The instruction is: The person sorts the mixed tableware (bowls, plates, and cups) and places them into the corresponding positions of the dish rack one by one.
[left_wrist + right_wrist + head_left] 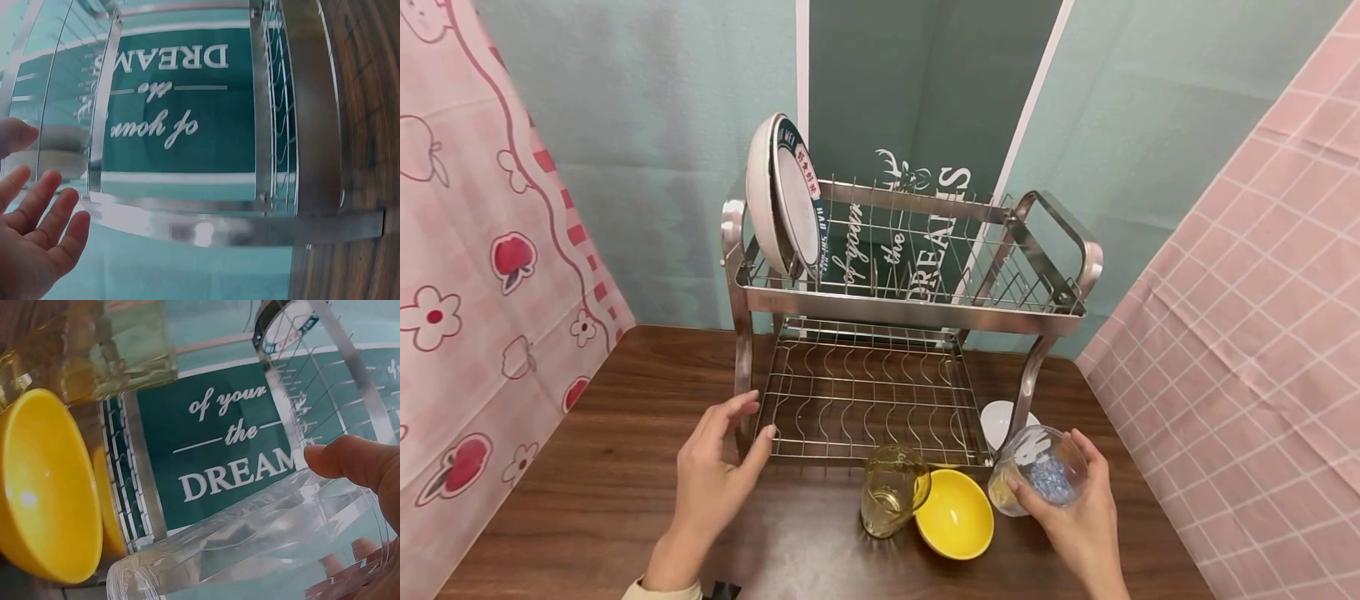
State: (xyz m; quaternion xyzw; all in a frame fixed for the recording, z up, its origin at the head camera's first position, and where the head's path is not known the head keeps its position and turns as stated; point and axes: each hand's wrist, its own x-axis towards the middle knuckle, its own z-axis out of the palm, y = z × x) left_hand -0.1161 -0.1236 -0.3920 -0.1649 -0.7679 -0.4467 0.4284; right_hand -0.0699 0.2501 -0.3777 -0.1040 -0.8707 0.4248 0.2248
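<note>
My right hand grips a clear glass, thumb on its near side and fingers round the far side. In the right wrist view the glass shows faceted sides. My left hand holds nothing, its fingers spread beside the front left leg of a two-tier metal dish rack. To the left of the clear glass are a yellow bowl and an amber-tinted glass, both in front of the rack. On the upper tier, a white bowl and a dark-rimmed plate stand on edge at the left.
Behind the clear glass, a small white dish sits by the rack's right front leg. The lower wire tier is just above the wooden table. Patterned cloth hangs at the left, back and right.
</note>
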